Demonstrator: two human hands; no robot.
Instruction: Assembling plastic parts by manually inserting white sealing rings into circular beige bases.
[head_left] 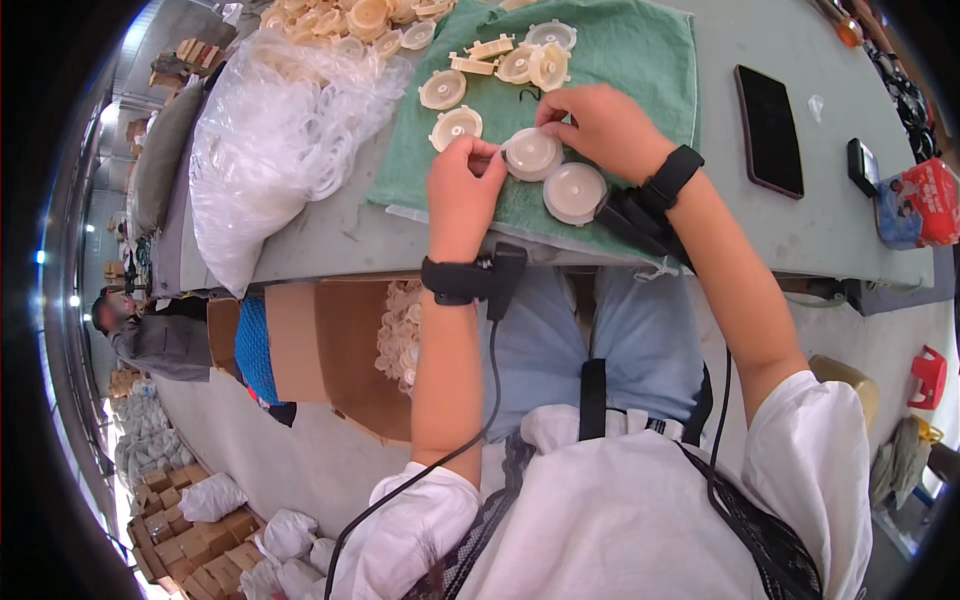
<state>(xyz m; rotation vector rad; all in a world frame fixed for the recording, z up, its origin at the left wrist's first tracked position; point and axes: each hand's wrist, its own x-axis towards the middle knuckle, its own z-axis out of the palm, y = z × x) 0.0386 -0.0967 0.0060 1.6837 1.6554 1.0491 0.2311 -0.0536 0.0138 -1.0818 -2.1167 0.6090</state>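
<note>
A round, cream plastic lid [533, 155] with a pale disc-like face lies between my hands over the green cloth [645, 70]. At its left edge, my left hand [465, 190] pinches with thumb and forefinger. My right hand [610, 130] grips the upper right rim with bent fingers; some fingertips are hidden. Just below, close to my right wrist, rests a similar lid [575, 193]. Beyond my hands several cream plastic parts with notched rims are spread out, among them one round part [443, 90] and another [457, 127] near my left hand.
A clear plastic bag [240, 190] of translucent rings sits left, with a heap of cream parts [365, 15] behind it. To the right lie a black phone [769, 130], a small dark device [862, 166] and a red-blue package [918, 205]. Below the table edge stands a cardboard box [350, 350].
</note>
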